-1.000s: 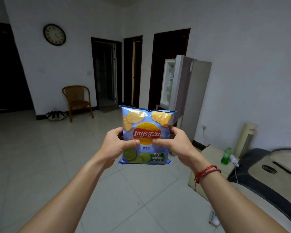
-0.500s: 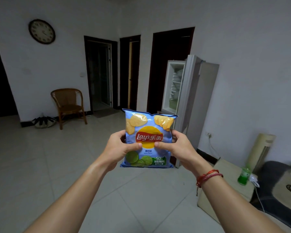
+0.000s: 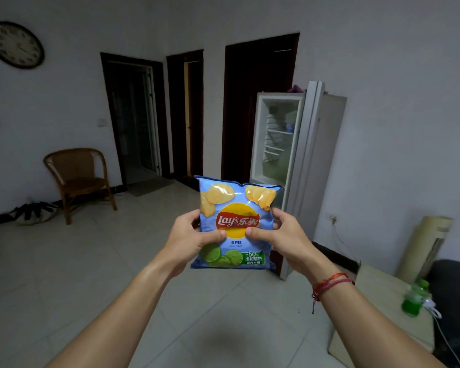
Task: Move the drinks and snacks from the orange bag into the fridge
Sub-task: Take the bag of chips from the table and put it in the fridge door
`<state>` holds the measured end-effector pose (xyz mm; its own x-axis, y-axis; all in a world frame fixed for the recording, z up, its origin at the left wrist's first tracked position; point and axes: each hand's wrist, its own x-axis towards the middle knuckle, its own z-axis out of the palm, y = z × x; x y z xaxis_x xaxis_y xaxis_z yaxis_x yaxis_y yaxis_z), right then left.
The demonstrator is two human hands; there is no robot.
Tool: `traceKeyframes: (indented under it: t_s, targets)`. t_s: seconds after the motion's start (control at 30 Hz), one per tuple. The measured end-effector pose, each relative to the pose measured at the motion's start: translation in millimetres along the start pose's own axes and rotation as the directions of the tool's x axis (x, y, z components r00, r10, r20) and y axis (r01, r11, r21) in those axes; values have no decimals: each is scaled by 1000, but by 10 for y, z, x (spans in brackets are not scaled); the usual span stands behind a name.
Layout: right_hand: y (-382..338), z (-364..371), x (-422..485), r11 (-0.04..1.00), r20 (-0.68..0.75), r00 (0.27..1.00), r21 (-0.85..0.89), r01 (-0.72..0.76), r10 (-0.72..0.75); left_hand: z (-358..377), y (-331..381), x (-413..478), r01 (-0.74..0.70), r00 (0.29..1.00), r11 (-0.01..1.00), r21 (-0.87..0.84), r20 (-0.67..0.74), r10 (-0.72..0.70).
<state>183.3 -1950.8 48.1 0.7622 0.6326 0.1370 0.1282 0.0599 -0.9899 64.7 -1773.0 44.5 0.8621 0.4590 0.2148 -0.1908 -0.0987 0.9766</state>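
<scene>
**A:** Closer than a second ago stands the fridge (image 3: 303, 160), door swung open, white shelves showing. Where is the chip bag (image 3: 237, 224)?

**B:** Held upright in front of the fridge's lower half. It is blue, with a red logo and printed chips and lime slices.

**A:** And the grip?

**B:** Left hand (image 3: 189, 240) and right hand (image 3: 284, 235) clasp its sides, thumbs pressed on the front, fingers curled behind.

The chip bag (image 3: 237, 221) is hiding fingers of the left hand (image 3: 189, 235) and right hand (image 3: 286, 235), and the fridge (image 3: 327, 155) at two o'clock is showing contents too dim to tell.
</scene>
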Motion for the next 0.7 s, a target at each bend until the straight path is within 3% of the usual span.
traceKeyframes:
  t_s: [0.7]
  targets:
    - [615,-537,3814,999,-15,999,23,-29,30,-196,-882,3755,59,998,996,-64,-21,-60]
